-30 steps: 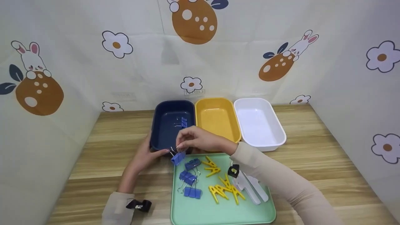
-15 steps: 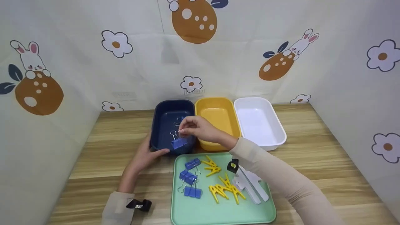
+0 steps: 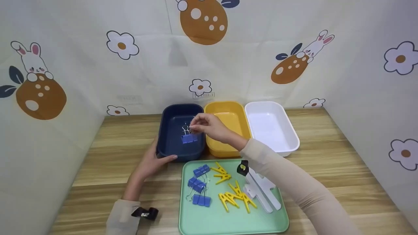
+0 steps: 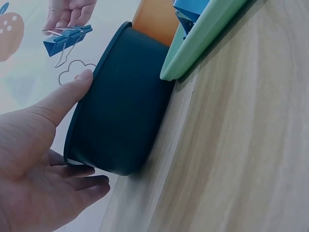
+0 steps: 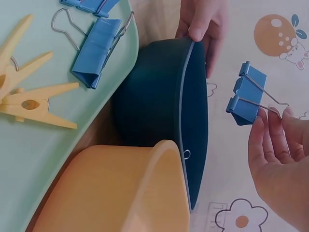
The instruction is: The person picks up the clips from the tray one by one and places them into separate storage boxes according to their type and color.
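Note:
Thumb and fingertips of my right hand (image 3: 212, 127) pinch a blue binder clip (image 3: 189, 138) by its wire handle. In the head view the clip hangs over the navy bin (image 3: 169, 137); the right wrist view shows its blue body (image 5: 248, 94) apart from the rim. My left hand (image 3: 152, 163) rests at the bin's near left corner, its thumb (image 4: 72, 92) straight against the rim and its fingers loosely extended alongside. A wire loop (image 5: 187, 154) shows inside the bin. On the green tray (image 3: 228, 223) lie three more blue binder clips (image 3: 201, 200).
A yellow bin (image 3: 228, 122) and a white bin (image 3: 271, 127) stand in a row right of the navy one. Several yellow clothespins (image 3: 228, 199) and long white plastic pieces (image 3: 266, 195) lie on the tray. A printed cloth (image 3: 147, 75) hangs behind the wooden table (image 3: 94, 163).
My right hand has lifted the binder clip from the tray's far left edge and carried it away from me, over the navy bin. The left hand has stayed at the bin's corner.

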`<state>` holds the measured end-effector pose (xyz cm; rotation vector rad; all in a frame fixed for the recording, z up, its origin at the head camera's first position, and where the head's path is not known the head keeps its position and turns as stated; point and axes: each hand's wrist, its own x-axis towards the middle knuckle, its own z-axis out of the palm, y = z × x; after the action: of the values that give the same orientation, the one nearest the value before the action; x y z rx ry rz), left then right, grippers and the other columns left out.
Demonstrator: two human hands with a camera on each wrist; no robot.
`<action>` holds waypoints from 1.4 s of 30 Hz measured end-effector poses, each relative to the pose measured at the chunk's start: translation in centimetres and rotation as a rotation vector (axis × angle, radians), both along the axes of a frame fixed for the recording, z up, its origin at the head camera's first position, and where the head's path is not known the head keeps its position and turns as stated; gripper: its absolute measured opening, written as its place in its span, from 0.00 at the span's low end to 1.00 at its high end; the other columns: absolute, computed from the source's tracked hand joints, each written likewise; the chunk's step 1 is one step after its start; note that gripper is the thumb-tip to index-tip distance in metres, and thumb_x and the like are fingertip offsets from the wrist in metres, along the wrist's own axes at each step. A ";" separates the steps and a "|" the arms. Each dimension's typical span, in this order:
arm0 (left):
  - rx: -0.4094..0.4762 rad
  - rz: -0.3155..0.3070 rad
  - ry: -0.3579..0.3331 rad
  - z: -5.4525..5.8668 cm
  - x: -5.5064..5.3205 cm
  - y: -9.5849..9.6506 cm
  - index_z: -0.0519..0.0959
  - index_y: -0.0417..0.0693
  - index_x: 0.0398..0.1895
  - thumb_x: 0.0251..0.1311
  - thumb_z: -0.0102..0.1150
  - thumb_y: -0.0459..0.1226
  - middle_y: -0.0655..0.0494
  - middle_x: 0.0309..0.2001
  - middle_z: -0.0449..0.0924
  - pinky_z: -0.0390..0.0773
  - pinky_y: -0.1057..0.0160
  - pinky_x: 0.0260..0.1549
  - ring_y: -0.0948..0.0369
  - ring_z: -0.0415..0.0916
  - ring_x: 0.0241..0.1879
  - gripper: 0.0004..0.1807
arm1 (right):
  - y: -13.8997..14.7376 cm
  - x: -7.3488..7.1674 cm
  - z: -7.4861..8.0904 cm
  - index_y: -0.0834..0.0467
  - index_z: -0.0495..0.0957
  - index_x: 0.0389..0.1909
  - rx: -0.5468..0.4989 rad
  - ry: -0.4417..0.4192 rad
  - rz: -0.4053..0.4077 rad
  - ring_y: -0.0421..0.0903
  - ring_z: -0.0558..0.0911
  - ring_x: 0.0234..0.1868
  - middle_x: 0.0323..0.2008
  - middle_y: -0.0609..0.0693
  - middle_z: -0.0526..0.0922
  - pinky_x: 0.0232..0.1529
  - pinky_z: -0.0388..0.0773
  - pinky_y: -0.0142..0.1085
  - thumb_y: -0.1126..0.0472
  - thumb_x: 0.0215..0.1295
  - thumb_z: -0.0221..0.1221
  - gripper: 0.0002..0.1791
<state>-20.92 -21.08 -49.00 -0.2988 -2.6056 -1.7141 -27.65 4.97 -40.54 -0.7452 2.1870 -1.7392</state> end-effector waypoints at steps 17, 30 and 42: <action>0.023 0.002 -0.091 0.4 -0.2 -0.8 0.47 0.33 0.84 0.61 0.75 0.33 0.31 0.82 0.52 0.54 0.44 0.80 0.39 0.53 0.81 0.57 | -0.2 -1.8 0.3 0.69 0.80 0.46 -0.017 -0.009 -0.075 0.43 0.87 0.40 0.39 0.57 0.87 0.56 0.86 0.52 0.70 0.77 0.59 0.05; -0.013 0.008 -0.155 0.5 -0.1 -1.6 0.41 0.33 0.85 0.61 0.77 0.37 0.30 0.83 0.47 0.50 0.44 0.81 0.38 0.48 0.82 0.62 | -0.6 -2.6 0.1 0.69 0.81 0.46 0.009 -0.031 -0.099 0.46 0.88 0.41 0.38 0.55 0.86 0.59 0.84 0.56 0.71 0.76 0.59 0.05; -0.166 -0.051 0.074 -0.2 -1.0 -1.8 0.54 0.38 0.84 0.61 0.77 0.39 0.35 0.80 0.59 0.53 0.37 0.79 0.39 0.57 0.79 0.54 | -1.1 -3.2 -0.3 0.72 0.80 0.46 -0.001 -0.010 -0.102 0.43 0.86 0.38 0.37 0.55 0.86 0.57 0.85 0.56 0.72 0.75 0.60 0.06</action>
<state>-21.91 -22.90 -49.15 -0.4267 -2.7127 -1.4712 -30.89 3.88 -40.80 -0.6342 2.2541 -1.7873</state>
